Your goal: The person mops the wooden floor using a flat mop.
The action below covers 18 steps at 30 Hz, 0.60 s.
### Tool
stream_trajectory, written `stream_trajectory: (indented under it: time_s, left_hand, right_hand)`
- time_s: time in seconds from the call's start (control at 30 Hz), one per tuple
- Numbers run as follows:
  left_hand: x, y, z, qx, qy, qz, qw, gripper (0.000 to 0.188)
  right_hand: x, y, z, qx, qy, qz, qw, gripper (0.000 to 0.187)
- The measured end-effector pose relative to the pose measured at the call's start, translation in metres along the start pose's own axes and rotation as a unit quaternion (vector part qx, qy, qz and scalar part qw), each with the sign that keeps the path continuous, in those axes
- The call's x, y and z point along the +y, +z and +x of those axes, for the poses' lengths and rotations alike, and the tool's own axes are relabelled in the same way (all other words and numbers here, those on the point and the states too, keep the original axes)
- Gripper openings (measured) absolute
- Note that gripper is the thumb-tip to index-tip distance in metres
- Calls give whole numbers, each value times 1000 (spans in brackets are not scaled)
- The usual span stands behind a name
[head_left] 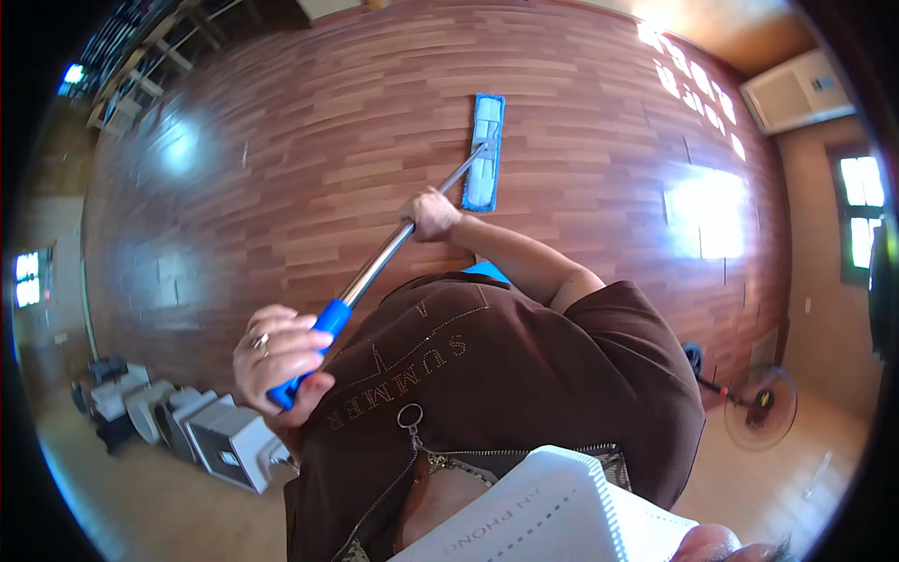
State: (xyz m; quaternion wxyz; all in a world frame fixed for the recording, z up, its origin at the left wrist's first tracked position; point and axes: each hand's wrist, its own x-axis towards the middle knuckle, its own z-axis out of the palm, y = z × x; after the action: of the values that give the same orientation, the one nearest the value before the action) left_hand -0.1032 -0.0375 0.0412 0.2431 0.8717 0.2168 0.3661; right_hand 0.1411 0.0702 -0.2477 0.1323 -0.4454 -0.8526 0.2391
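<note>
Reddish-brown wood planking (337,122) spreads across the room, with glare and a bright patch of window light (716,211) on its right side. Nearest the camera, at the lower edge, is a white mask (524,515), and beyond it a dark brown zipped shirt (552,393). Left of the shirt, the left hand (281,361) has its fingers wrapped around the blue grip (328,328) of a flat mop; rings show on it. Farther along, the right hand (434,214) is clenched around the metal pole (375,267), its forearm reaching across from the right. The pole slants from the grip at lower left up to the right and away from the body, meeting the mop head (484,173) near its middle. That head lies on the floor ahead of the person, a pale pad edged in blue, its long axis running nearly straight away, the far end leaning slightly right. Out to the left stands a row of pale box-shaped objects (229,440); I cannot tell what they contain. A fan (763,403) is well off to the right. Farthest out are a boxy white unit (801,89), a window (862,220) and, at upper left, wooden racks (140,94) whose contents are too blurred to identify.
</note>
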Motion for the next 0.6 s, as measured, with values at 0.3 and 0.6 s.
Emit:
stream_trajectory:
  time_s: [0.3, 0.6]
  left_hand:
    - [-68, 106, 96, -93, 55, -163, 981, 21]
    - [-86, 157, 148, -220, 60, -292, 929, 17]
  right_hand:
    - [133, -29, -110, 148, 201, -23, 968, 9]
    - [132, -15, -227, 274, 383, -32, 882, 12]
